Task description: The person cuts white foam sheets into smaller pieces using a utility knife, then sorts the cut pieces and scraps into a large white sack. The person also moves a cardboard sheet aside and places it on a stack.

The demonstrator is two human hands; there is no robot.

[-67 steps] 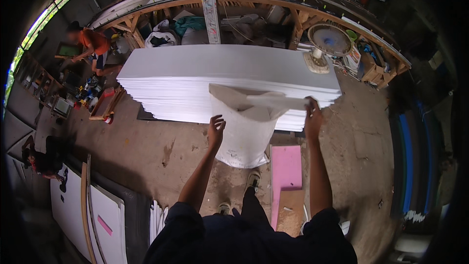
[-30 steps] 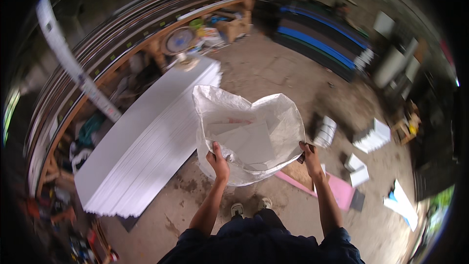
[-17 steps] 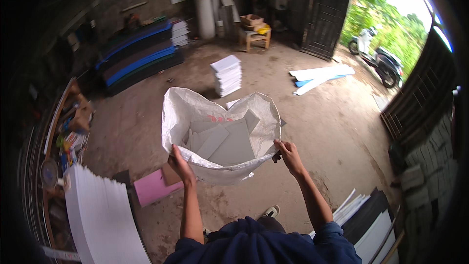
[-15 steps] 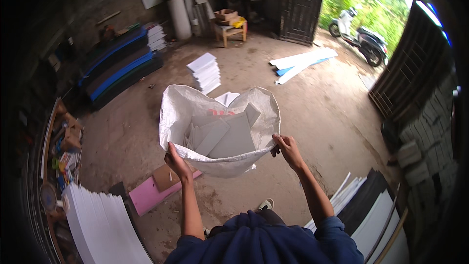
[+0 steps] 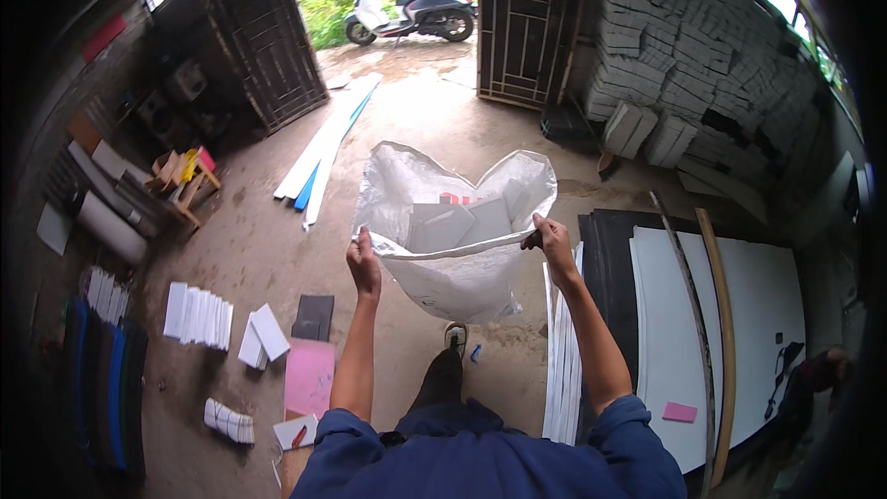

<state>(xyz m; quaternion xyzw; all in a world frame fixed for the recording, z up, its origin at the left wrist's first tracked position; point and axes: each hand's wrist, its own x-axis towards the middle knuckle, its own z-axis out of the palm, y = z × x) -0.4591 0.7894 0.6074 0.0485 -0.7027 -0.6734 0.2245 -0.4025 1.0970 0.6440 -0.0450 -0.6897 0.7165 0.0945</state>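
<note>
A white woven sack hangs in front of me with its mouth spread wide. My left hand is closed on the left side of its rim, my right hand on the right side. Inside lie several flat, light grey foam-like pieces, tilted against one another. Red print shows on the sack's far inner wall. The bottom of the load is hidden by the near side of the sack.
Long white and blue strips lie ahead toward the doorway, where a scooter stands outside. At left are stacks of white pieces and a pink sheet. Large white sheets with a wooden pole lie right.
I have turned to the right, so the doorway and scooter are now ahead. The sack has stayed in both my hands and its pieces have shifted a little.
</note>
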